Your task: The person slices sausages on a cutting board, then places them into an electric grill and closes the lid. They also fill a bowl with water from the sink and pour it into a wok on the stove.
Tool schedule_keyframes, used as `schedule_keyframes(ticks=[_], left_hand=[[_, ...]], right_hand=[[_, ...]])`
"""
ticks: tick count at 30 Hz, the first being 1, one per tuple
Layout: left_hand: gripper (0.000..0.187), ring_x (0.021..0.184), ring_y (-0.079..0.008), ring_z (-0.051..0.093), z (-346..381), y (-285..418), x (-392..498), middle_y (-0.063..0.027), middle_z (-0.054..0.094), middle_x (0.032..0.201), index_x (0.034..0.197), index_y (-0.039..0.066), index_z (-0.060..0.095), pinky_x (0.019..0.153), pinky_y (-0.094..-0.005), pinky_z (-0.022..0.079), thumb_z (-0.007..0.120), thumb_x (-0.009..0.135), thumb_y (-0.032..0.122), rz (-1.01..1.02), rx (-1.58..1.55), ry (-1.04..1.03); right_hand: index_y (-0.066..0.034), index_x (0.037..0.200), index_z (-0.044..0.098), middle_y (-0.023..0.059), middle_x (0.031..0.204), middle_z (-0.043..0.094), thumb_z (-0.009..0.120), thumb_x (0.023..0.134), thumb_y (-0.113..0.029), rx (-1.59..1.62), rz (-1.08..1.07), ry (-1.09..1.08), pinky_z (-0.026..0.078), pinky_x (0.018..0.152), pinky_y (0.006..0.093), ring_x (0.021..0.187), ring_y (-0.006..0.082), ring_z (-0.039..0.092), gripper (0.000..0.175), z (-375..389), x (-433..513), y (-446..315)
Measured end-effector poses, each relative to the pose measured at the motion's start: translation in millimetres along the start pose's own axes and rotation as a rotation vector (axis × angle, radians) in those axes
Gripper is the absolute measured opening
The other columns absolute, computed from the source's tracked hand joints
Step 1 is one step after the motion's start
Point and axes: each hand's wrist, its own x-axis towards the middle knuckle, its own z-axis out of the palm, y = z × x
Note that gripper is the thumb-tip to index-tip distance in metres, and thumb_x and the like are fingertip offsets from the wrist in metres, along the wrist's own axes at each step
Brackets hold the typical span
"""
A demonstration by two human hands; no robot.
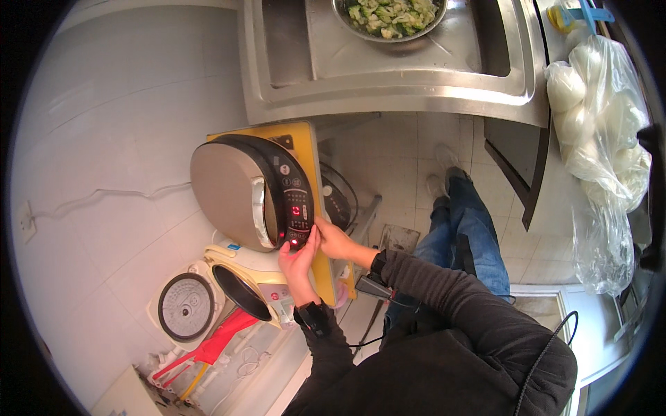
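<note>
An electric cooking appliance (234, 192) with a bronze-coloured lid, down, and a black rim stands on a yellow-topped stand (307, 140). Its touch panel (297, 200) shows a red lit display and a red light at the lower end. My left hand (300, 262) is at that lower end, thumb and fingers apart on either side of the red light. Beside it, my right hand (335, 239) has its fingertips at the appliance's edge, close to the left fingers; its inner side is hidden.
Below the appliance a rice cooker (187, 307) has its lid raised. A metal bowl (390, 39) of broccoli and cauliflower pieces sits in the steel sink (416, 99). At right lies a clear plastic bag (598, 114) with pale round items. A white cord (122, 192) runs to a wall socket.
</note>
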Motion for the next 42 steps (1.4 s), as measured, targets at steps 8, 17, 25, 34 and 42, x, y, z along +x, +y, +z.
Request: schedule_keyframes(ticks=[8, 17, 25, 34, 42], left_hand=[[0.068, 0.123, -0.0435, 0.029, 1.4, -0.7, -1.0, -0.0273, 0.029, 0.131, 0.133, -0.005, 0.031, 0.106, -0.0550, 0.033, 0.050, 0.073, 0.021, -0.021, 0.112, -0.077], [0.066, 0.127, -0.0439, 0.030, -5.7, 16.9, 6.5, -0.0294, 0.033, 0.132, 0.130, -0.012, 0.029, 0.109, -0.0548, 0.029, 0.050, 0.072, 0.011, -0.053, 0.106, -0.214], [0.068, 0.129, -0.0463, 0.030, -26.7, 10.9, -2.5, -0.0299, 0.031, 0.136, 0.134, -0.006, 0.020, 0.108, -0.0545, 0.030, 0.050, 0.074, 0.002, 0.025, 0.268, -0.210], [0.039, 0.110, -0.0297, 0.051, -2.3, 1.8, -72.8, -0.0164, 0.055, 0.116, 0.119, 0.002, 0.051, 0.093, -0.0438, 0.042, 0.058, 0.081, 0.007, 1.402, 1.564, -0.774], [0.032, 0.088, -0.0317, 0.060, 41.1, 0.7, -43.6, -0.0160, 0.060, 0.094, 0.105, 0.003, 0.057, 0.076, -0.0392, 0.047, 0.065, 0.075, 0.008, 2.000, 2.245, -0.383]], right_hand=[[-0.0040, 0.143, 0.022, 0.0207, 0.134, 0.045, 0.042, 0.073, 0.011, 0.196, -0.021, -0.020, 0.035, 0.102, 0.0325, 0.127, 0.0291, 0.043, 0.075, -3.5, -2.6, 18.6], [-0.0012, 0.138, 0.032, 0.0194, 0.131, 0.048, 0.039, 0.071, 0.013, 0.092, 0.039, -0.010, 0.038, 0.101, 0.0343, 0.122, 0.0289, 0.047, 0.069, -9.7, -2.8, 22.0], [0.0014, 0.128, 0.046, 0.0174, 0.125, 0.053, 0.049, 0.080, 0.001, 0.007, 0.107, 0.016, 0.045, 0.090, 0.0318, 0.109, 0.0227, 0.055, 0.047, -35.8, -3.5, 12.3], [0.0029, 0.081, 0.062, 0.0052, 0.064, 0.061, 0.063, 0.086, -0.016, -0.111, 0.200, 0.234, 0.048, 0.050, 0.0251, 0.053, 0.0112, 0.058, 0.020, -44.1, -24.8, -67.2], [0.0026, 0.074, 0.063, 0.0072, 0.057, 0.060, 0.051, 0.093, -0.033, -0.273, 0.493, -0.129, 0.048, 0.049, 0.0283, 0.051, 0.0147, 0.060, 0.041, -80.8, -63.1, -101.7]])
